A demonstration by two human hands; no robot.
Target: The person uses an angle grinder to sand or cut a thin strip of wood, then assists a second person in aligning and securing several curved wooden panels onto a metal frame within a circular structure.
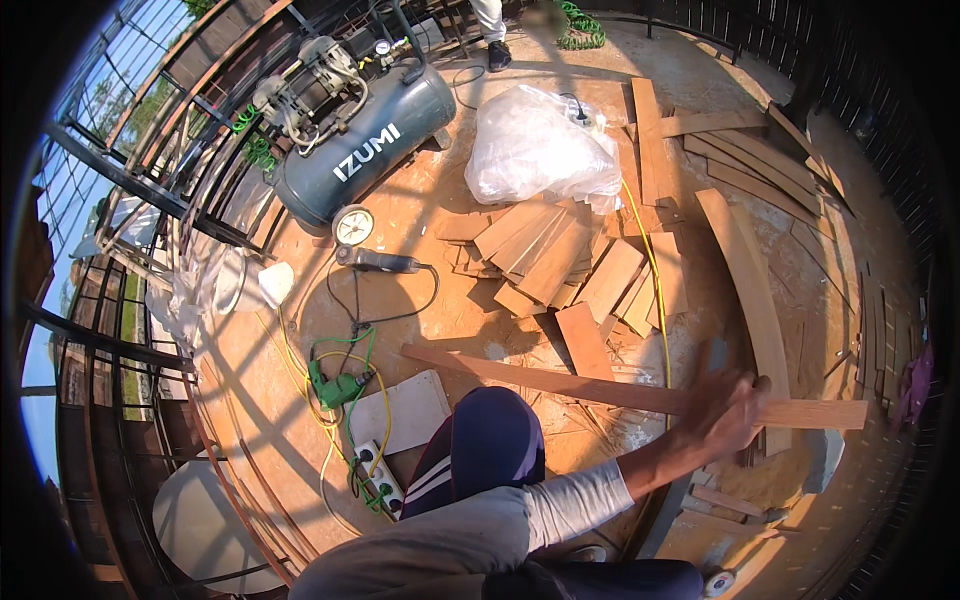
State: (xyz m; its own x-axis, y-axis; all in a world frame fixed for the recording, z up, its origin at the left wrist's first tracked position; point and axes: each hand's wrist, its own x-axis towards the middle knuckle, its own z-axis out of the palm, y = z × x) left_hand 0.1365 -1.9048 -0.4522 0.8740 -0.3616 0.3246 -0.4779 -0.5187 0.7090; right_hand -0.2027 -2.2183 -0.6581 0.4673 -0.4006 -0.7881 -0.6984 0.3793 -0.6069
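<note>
The left hand [722,412] is gripping a long plank [620,393], fingers curled round it; short boards [552,262] are lying beyond them, leftward.

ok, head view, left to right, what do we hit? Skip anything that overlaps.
Pale round disc → green power tool → whitish plastic sheeting → hand → purple item at the far right.

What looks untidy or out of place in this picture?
Left of the knee, yellow and green cords lie tangled around the green power tool, looking untidy. Farther out, short wooden boards sit in a jumbled pile, askew at mixed angles.
</note>
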